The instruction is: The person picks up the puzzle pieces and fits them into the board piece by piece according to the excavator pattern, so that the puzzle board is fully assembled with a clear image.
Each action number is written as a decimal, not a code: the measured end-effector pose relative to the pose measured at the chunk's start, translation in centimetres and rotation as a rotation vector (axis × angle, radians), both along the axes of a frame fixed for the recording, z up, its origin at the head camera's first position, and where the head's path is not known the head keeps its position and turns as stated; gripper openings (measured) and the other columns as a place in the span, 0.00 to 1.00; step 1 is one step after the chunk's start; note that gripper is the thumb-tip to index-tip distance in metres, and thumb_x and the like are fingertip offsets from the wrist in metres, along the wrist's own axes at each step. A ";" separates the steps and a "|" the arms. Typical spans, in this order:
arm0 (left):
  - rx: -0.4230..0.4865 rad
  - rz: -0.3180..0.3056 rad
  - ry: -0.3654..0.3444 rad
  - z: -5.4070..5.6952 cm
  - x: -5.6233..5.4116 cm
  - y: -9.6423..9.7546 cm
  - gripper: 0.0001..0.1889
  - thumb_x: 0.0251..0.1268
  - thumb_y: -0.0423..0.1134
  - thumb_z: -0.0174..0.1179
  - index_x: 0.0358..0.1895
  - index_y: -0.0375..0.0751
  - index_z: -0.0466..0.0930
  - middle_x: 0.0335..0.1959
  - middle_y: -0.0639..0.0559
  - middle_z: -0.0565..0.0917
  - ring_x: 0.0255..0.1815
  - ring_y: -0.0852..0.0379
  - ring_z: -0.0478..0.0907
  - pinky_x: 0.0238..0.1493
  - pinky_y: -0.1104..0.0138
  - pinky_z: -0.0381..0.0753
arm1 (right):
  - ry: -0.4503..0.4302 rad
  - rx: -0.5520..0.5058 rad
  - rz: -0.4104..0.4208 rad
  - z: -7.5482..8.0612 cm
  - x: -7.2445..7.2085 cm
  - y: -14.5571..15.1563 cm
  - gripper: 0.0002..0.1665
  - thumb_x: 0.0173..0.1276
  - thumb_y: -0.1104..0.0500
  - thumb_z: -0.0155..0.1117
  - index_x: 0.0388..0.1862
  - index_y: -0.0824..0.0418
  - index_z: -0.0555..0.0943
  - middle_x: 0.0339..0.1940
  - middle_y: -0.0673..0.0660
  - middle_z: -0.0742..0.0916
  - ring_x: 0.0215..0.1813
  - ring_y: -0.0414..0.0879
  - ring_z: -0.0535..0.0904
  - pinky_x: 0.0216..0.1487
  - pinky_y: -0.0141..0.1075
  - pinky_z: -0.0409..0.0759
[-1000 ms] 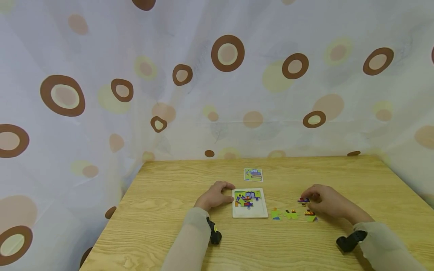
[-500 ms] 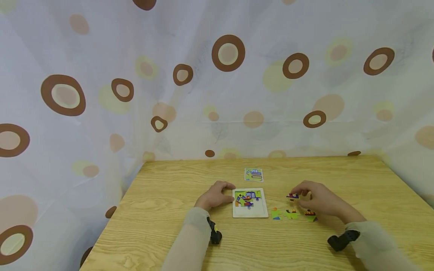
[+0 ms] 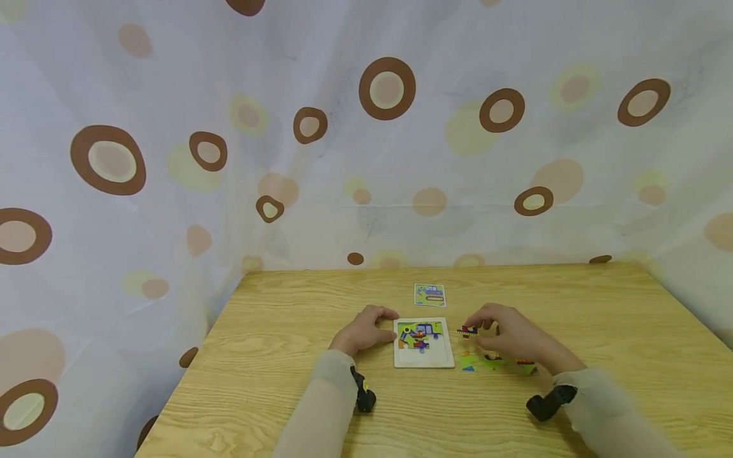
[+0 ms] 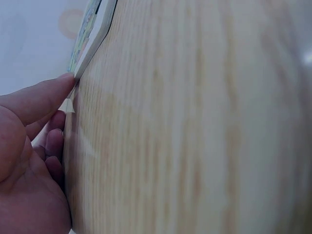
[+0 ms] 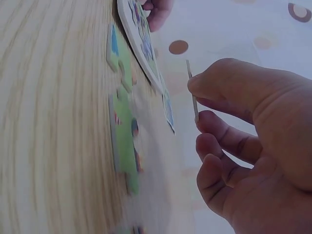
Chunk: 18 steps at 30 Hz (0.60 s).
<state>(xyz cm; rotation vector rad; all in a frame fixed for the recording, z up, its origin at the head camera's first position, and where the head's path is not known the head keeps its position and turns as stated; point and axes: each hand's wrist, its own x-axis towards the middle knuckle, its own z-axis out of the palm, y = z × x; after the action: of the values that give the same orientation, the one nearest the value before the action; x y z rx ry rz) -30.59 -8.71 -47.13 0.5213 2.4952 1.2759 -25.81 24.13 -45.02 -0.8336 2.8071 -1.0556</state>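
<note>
A square white jigsaw tray [image 3: 438,357] lies on the table, partly filled with joined pieces that picture a purple digger on green. At its left edge is my left hand [image 3: 362,332]; thumb and forefinger touch the rim near the upper left corner. In the left wrist view the thumb [image 4: 46,97] lies against the tray's side. My right hand [image 3: 512,332] pinches a dark purple puzzle piece [image 3: 467,331] between thumb and fingers, above the table just right of the tray. That piece shows edge-on in the right wrist view, held clear of the tabletop.
Three loose green puzzle pieces lie in a row right of the tray: one with a blue corner [image 3: 468,364], a middle one [image 5: 122,131], and one [image 3: 527,367] below the right forearm. A picture card [image 3: 429,295] lies behind the tray. A spotted curtain [image 3: 321,242] hangs behind the table.
My right hand has carried the purple puzzle piece leftward from beyond the loose pieces to beside the tray. The left hand and the tray stay in place.
</note>
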 end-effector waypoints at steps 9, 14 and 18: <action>-0.008 -0.011 0.009 0.1 0.0 0.1 0.19 0.66 0.35 0.65 0.59 0.42 0.80 0.66 0.45 0.69 0.70 0.44 0.62 0.69 0.52 0.62 | -0.033 -0.028 0.055 -0.4 -0.6 -2.4 0.14 0.67 0.59 0.69 0.51 0.54 0.86 0.41 0.47 0.82 0.39 0.43 0.75 0.35 0.35 0.78; -0.010 -0.011 0.015 0.2 0.0 0.0 0.19 0.66 0.35 0.66 0.59 0.42 0.80 0.66 0.44 0.70 0.70 0.44 0.63 0.69 0.52 0.62 | -0.041 -0.035 0.087 -0.5 -0.8 -3.6 0.14 0.67 0.63 0.68 0.51 0.58 0.86 0.42 0.50 0.82 0.40 0.43 0.75 0.35 0.35 0.77; -0.011 -0.013 0.018 0.2 0.0 0.0 0.19 0.66 0.34 0.66 0.59 0.42 0.80 0.65 0.45 0.70 0.69 0.45 0.63 0.69 0.52 0.62 | -0.041 -0.030 0.106 -0.8 -1.1 -4.5 0.13 0.66 0.64 0.67 0.50 0.59 0.87 0.41 0.51 0.82 0.39 0.44 0.75 0.38 0.36 0.78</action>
<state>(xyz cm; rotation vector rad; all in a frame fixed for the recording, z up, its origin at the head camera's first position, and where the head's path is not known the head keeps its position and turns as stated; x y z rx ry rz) -30.59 -8.70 -46.95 0.5471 2.5080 1.2570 -26.95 19.67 -45.84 -0.9402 2.6871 -1.0889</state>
